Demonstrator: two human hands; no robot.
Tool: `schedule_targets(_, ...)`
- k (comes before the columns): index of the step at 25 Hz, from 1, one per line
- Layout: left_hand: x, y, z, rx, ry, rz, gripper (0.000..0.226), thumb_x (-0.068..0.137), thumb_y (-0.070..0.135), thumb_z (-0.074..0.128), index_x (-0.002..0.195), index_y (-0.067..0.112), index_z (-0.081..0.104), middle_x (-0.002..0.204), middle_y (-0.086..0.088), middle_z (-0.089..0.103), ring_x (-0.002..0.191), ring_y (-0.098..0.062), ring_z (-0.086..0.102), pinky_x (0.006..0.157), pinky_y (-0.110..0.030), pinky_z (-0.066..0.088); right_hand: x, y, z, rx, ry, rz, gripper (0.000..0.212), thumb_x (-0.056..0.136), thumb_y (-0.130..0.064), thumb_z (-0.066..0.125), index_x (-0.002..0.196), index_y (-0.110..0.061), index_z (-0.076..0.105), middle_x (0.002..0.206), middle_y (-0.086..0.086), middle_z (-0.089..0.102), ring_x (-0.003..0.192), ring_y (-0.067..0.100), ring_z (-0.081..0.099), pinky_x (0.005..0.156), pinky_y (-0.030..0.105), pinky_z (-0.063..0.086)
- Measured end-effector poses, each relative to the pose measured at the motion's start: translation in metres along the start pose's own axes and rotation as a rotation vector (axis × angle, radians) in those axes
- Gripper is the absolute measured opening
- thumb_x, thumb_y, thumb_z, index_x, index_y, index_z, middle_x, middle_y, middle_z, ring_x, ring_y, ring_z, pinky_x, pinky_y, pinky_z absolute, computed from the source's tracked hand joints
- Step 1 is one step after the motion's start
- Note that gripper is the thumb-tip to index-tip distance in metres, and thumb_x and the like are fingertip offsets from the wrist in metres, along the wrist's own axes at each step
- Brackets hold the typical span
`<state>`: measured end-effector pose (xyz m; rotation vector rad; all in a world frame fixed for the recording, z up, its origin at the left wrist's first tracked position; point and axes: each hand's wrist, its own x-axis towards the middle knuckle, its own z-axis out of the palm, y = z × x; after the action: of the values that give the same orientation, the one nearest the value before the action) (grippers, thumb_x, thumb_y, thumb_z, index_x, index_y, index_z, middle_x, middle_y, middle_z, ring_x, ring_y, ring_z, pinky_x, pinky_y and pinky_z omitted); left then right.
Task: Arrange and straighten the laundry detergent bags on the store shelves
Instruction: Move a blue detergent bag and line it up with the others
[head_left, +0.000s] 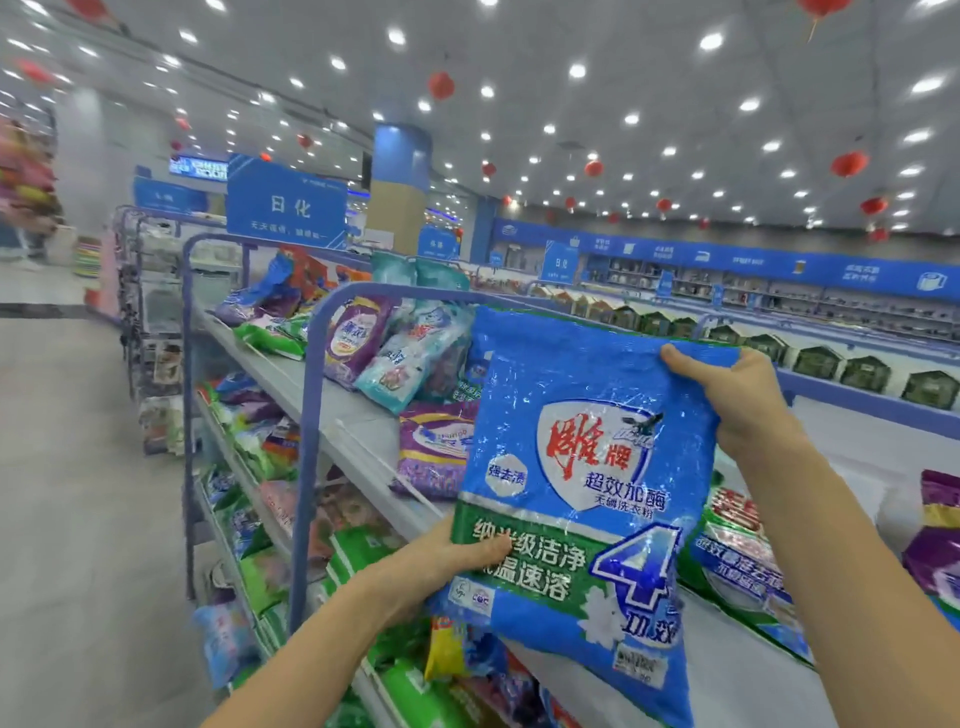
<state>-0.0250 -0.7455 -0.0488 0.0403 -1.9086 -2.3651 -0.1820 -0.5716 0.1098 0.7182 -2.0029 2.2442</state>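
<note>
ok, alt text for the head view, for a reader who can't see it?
A large blue detergent bag is held up in a store aisle, the left hand gripping its lower left edge and the right hand its top right corner. Behind it, purple, teal and green bags lie jumbled on the grey top shelf.

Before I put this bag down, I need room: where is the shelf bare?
Bare shelf lies between the green bags and the flat purple bag; more beyond the right hand, beside the blue rail. The leaning pile is crowded.
</note>
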Motion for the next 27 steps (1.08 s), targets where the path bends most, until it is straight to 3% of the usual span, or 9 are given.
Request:
schedule_targets(3, 0.027, 0.01, -0.028, 0.024, -0.167, -0.007, 0.08, 0.039, 0.042, 0.092, 0.107, 0.016, 0.06, 0.096, 0.002, 0.074, 0.087, -0.012, 0.07, 0.073, -0.023, 0.055, 0.027, 0.005, 0.017, 0.014, 0.042, -0.009, 0.037, 0.078, -0.014, 0.072, 0.105, -0.007, 0.047, 0.069, 0.006, 0.061, 0.067, 0.019, 0.067, 0.052, 0.035, 0.053)
schedule_targets(7, 0.073, 0.033, -0.082, -0.079, -0.204, 0.005, 0.072, 0.024, 0.046, 0.093, 0.088, 0.018, 0.076, 0.089, -0.003, 0.075, 0.08, -0.017, 0.072, 0.072, -0.032, 0.058, 0.058, 0.005, 0.058, -0.046, 0.11, -0.054, 0.046, 0.07, -0.024, 0.079, 0.101, -0.018, 0.045, 0.095, 0.015, 0.059, 0.096, 0.036, 0.064, 0.054, 0.037, 0.057)
schedule_targets(11, 0.12, 0.075, -0.135, -0.042, -0.167, 0.047, 0.043, 0.054, 0.046, 0.083, 0.086, 0.019, 0.073, 0.08, -0.002, 0.075, 0.069, -0.015, 0.071, 0.063, -0.03, 0.059, 0.088, 0.004, 0.117, -0.116, 0.2, -0.16, 0.059, 0.079, -0.02, 0.073, 0.126, -0.007, 0.039, 0.091, 0.019, 0.051, 0.1, 0.042, 0.062, 0.073, 0.056, 0.055)
schedule_targets(12, 0.129, 0.082, -0.144, -0.013, -0.143, 0.087, 0.036, 0.061, 0.04, 0.077, 0.088, 0.018, 0.07, 0.079, -0.001, 0.075, 0.067, -0.014, 0.071, 0.061, -0.028, 0.058, 0.094, 0.004, 0.129, -0.136, 0.233, -0.154, 0.061, 0.08, -0.02, 0.073, 0.128, -0.005, 0.038, 0.104, 0.001, 0.037, 0.105, 0.041, 0.059, 0.077, 0.056, 0.053)
schedule_targets(13, 0.136, 0.087, -0.151, 0.002, -0.101, 0.131, 0.031, 0.065, 0.035, 0.073, 0.091, 0.018, 0.067, 0.079, -0.001, 0.075, 0.066, -0.014, 0.07, 0.06, -0.027, 0.058, 0.096, 0.005, 0.139, -0.155, 0.259, -0.14, 0.067, 0.082, -0.02, 0.071, 0.134, 0.0, 0.033, 0.135, 0.018, 0.042, 0.111, 0.038, 0.055, 0.083, 0.053, 0.051)
schedule_targets(15, 0.155, 0.093, -0.173, -0.012, -0.022, 0.174, 0.021, 0.073, 0.027, 0.072, 0.09, 0.017, 0.066, 0.075, 0.0, 0.074, 0.061, -0.014, 0.069, 0.058, -0.027, 0.058, 0.107, 0.012, 0.157, -0.196, 0.315, -0.115, 0.078, 0.085, -0.02, 0.067, 0.141, 0.006, 0.02, 0.139, 0.025, 0.038, 0.121, 0.032, 0.047, 0.097, 0.053, 0.042)
schedule_targets(21, 0.187, 0.08, -0.21, 0.022, 0.189, 0.25, 0.013, 0.085, 0.033, 0.062, 0.091, 0.021, 0.063, 0.062, 0.003, 0.072, 0.055, -0.014, 0.068, 0.05, -0.026, 0.053, 0.118, 0.029, 0.196, -0.303, 0.32, -0.089, 0.058, 0.083, -0.032, 0.069, 0.126, -0.001, 0.045, 0.097, 0.007, 0.05, 0.094, 0.026, 0.054, 0.081, 0.045, 0.045)
schedule_targets(24, 0.192, 0.074, -0.227, -0.013, 0.261, 0.249, 0.019, 0.085, 0.033, 0.063, 0.097, 0.019, 0.063, 0.076, -0.004, 0.073, 0.06, -0.018, 0.068, 0.061, -0.033, 0.055, 0.118, 0.04, 0.189, -0.19, 0.262, 0.043, 0.061, 0.091, -0.05, 0.047, 0.124, 0.001, 0.051, 0.123, 0.012, 0.058, 0.111, 0.032, 0.057, 0.091, 0.046, 0.048)
schedule_targets(27, 0.191, 0.076, -0.248, -0.053, 0.329, 0.23, 0.014, 0.088, 0.027, 0.06, 0.093, 0.015, 0.059, 0.057, 0.002, 0.069, 0.043, -0.011, 0.063, 0.043, -0.026, 0.052, 0.092, 0.089, 0.167, -0.329, 0.119, 0.166, 0.045, 0.097, -0.043, 0.039, 0.115, -0.006, 0.057, 0.115, 0.012, 0.063, 0.091, 0.023, 0.063, 0.085, 0.035, 0.051)
